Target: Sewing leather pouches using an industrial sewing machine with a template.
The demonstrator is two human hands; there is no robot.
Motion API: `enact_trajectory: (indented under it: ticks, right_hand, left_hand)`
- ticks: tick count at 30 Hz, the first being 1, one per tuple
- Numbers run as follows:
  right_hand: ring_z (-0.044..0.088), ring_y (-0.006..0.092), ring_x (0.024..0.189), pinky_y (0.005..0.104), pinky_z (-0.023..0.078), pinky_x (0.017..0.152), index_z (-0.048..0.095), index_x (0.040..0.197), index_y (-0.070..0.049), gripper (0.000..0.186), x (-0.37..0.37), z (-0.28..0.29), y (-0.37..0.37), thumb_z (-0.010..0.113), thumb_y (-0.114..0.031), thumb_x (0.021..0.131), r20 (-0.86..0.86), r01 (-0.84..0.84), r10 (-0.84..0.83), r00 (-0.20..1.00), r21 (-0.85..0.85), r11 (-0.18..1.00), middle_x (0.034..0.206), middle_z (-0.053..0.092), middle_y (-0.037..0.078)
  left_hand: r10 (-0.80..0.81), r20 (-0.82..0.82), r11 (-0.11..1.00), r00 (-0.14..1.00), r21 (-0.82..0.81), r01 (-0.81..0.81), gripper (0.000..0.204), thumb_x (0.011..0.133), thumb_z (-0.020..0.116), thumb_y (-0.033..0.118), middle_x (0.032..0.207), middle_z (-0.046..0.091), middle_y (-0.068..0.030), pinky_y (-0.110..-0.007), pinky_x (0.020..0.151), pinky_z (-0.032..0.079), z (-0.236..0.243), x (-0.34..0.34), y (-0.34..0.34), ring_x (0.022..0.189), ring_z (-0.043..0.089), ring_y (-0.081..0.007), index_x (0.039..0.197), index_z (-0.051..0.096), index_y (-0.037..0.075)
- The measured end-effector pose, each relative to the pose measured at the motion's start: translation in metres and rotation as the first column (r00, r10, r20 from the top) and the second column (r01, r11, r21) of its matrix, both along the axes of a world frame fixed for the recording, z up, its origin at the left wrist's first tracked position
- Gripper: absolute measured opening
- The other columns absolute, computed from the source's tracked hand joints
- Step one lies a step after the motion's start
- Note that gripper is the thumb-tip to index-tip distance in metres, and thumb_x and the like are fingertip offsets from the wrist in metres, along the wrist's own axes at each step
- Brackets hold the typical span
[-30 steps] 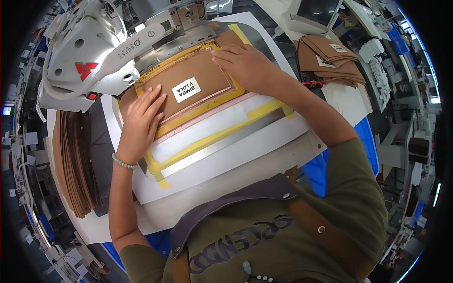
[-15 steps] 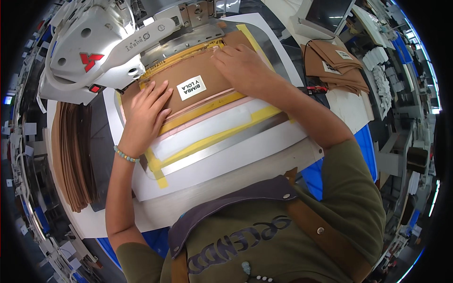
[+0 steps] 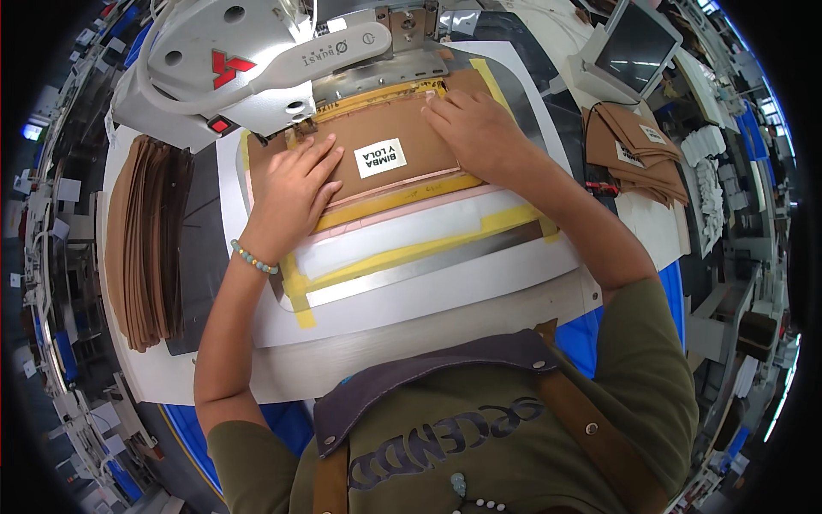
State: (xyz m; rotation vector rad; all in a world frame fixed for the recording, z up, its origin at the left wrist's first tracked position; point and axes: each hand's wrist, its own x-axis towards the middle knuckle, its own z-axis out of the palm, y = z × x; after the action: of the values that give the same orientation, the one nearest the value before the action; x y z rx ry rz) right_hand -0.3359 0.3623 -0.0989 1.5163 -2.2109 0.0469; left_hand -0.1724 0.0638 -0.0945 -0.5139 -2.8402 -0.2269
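A flat brown panel [image 3: 385, 128] with a white label [image 3: 379, 158] lies in a yellow-edged jig [image 3: 402, 195] under the head of a sewing machine [image 3: 214, 68]. My left hand [image 3: 295, 188] rests on the panel's left end, fingers stretched out, close to the machine's needle area. At the far right part of the panel, my right hand [image 3: 484, 137] has bent fingers pressed together at the upper edge. Its fingertips partly hide what they pinch there. Pink and white layers show along the near side of the jig.
A stack of brown panels [image 3: 141, 244] stands on the left. More labelled brown pieces [image 3: 634, 158] lie at the right, near a small screen [image 3: 638, 47] and a red-handled tool [image 3: 602, 188]. A metal plate with yellow tape [image 3: 300, 287] surrounds the jig on white board [image 3: 377, 321].
The whole scene has shifted right in the picture as the view moved. Both hands keep nearly the same places on the brown panel.
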Motion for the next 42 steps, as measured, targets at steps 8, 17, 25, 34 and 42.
enact_trajectory:
  ticks: [8, 17, 25, 34, 42]
  right_hand:
    - [0.064, 0.0254, 0.121, 0.0380, 0.053, 0.099, 0.066, 0.131, -0.005, 0.037, 0.006, 0.007, -0.011, 0.065, -0.006, 0.094, 0.138, 0.030, -0.052, 0.989, 0.157, 0.987, 0.140, 0.069, 0.009]
    - [0.066, 0.0222, 0.113, 0.0351, 0.054, 0.090, 0.069, 0.128, -0.006, 0.036, 0.005, 0.004, -0.032, 0.067, -0.011, 0.092, 0.074, -0.082, 0.075, 0.994, 0.094, 0.992, 0.133, 0.072, 0.006]
    - [0.066, 0.0202, 0.107, 0.0329, 0.055, 0.084, 0.074, 0.120, -0.006, 0.031, 0.009, 0.002, -0.055, 0.068, -0.014, 0.091, 0.074, -0.145, 0.142, 0.987, 0.043, 0.989, 0.121, 0.074, 0.004]
    - [0.067, 0.0196, 0.109, 0.0323, 0.054, 0.083, 0.074, 0.123, -0.007, 0.033, 0.017, -0.002, -0.074, 0.068, -0.014, 0.091, 0.070, -0.187, 0.185, 0.980, 0.010, 0.982, 0.119, 0.073, 0.002]
    - [0.064, 0.0259, 0.127, 0.0394, 0.053, 0.099, 0.072, 0.131, -0.006, 0.038, 0.012, 0.019, -0.030, 0.067, -0.007, 0.093, 0.264, -0.184, 0.177, 0.948, 0.004, 0.983, 0.142, 0.069, 0.010]
  left_hand:
    - [0.080, 0.032, 0.997, 0.996, -0.015, -0.080, 0.043, 0.103, 0.070, 0.024, 0.151, 0.064, -0.0125, -0.046, 0.115, 0.045, 0.008, 0.000, 0.007, 0.139, 0.059, -0.0336, 0.142, 0.067, 0.005]
    - [-0.032, 0.048, 0.997, 0.998, 0.076, 0.028, 0.042, 0.103, 0.069, 0.019, 0.153, 0.061, -0.0141, -0.048, 0.119, 0.045, 0.006, -0.007, 0.027, 0.142, 0.056, -0.0363, 0.144, 0.066, 0.008]
    - [-0.033, 0.047, 0.998, 0.998, 0.061, 0.030, 0.040, 0.104, 0.068, 0.016, 0.154, 0.060, -0.0157, -0.047, 0.119, 0.046, 0.006, -0.008, 0.025, 0.142, 0.055, -0.0374, 0.142, 0.066, 0.004]
    - [-0.023, 0.021, 0.981, 1.000, 0.191, 0.018, 0.042, 0.103, 0.067, 0.010, 0.152, 0.060, -0.0183, -0.047, 0.119, 0.047, -0.003, -0.006, 0.013, 0.140, 0.057, -0.0393, 0.143, 0.065, 0.000]
    - [0.019, 0.022, 0.982, 1.000, 0.190, -0.023, 0.039, 0.102, 0.066, 0.007, 0.148, 0.063, -0.0182, -0.046, 0.117, 0.048, 0.004, -0.002, 0.004, 0.136, 0.058, -0.0387, 0.141, 0.066, -0.001]
